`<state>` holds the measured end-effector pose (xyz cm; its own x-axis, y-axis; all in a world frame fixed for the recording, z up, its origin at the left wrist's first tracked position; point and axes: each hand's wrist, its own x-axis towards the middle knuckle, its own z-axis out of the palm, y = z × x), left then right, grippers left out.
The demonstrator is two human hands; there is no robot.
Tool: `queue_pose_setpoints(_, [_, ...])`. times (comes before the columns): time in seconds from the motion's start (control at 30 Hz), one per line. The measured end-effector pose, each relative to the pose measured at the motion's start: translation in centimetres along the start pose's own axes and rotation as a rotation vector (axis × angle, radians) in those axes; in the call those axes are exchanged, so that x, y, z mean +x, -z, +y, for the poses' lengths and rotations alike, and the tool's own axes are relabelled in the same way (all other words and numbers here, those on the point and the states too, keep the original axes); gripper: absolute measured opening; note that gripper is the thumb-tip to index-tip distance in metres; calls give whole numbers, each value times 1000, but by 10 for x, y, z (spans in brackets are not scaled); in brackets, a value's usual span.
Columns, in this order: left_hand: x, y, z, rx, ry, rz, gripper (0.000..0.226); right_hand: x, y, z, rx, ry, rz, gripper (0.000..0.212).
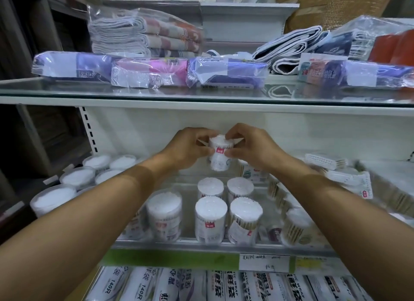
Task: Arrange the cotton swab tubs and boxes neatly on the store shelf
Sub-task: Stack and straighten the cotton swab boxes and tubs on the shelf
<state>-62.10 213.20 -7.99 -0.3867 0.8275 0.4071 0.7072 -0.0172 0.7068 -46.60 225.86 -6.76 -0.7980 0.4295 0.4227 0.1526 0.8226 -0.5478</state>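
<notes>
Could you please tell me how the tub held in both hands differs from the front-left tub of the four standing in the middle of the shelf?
The held tub is lifted clear of the shelf, gripped by the left hand and right hand; the front-left tub stands untouched on the shelf. The held tub is partly hidden by fingers; the front-left tub shows fully. Both are upright, white-topped, with a red label.

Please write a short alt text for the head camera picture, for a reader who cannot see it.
Both hands, left hand and right hand, hold one cotton swab tub raised above the middle shelf, where four similar tubs stand in a square below it. More tubs stand to the left, boxes lie to the right, and bagged towels sit on the glass shelf above.
</notes>
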Motion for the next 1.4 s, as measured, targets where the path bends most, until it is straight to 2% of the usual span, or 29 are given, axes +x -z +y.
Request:
queue_pose_setpoints(0.17, [-2,-1,-19,99,34,-35,38,5,-19,2,-102,-2,-78,33])
queue_pose_setpoints(0.33, [-9,-3,-29,206,75,-140,34,3,-36,8,-173,-7,-168,32])
queue_pose_setpoints(0.53, [-19,-3,-22,316,91,-269,40,-2,-44,11,-183,-19,-256,28])
queue_pose_setpoints(0.77, [-19,-5,-20,413,108,-329,34,-4,-40,7,-182,-36,-326,25])
queue_pose_setpoints(0.9, [-14,-1,-20,458,153,-368,49,-6,-36,3,-232,-51,-386,35])
queue_pose_setpoints(0.97, [-9,0,-15,476,164,-323,56,-10,-32,3,-253,-51,-376,38])
queue_pose_setpoints(1.13, [2,-15,13,437,84,-202,48,-22,-2,8,-290,-58,-296,43])
queue_pose_setpoints(1.4, [19,-67,47,347,-35,-181,46,-45,43,39,-283,-143,-173,44])
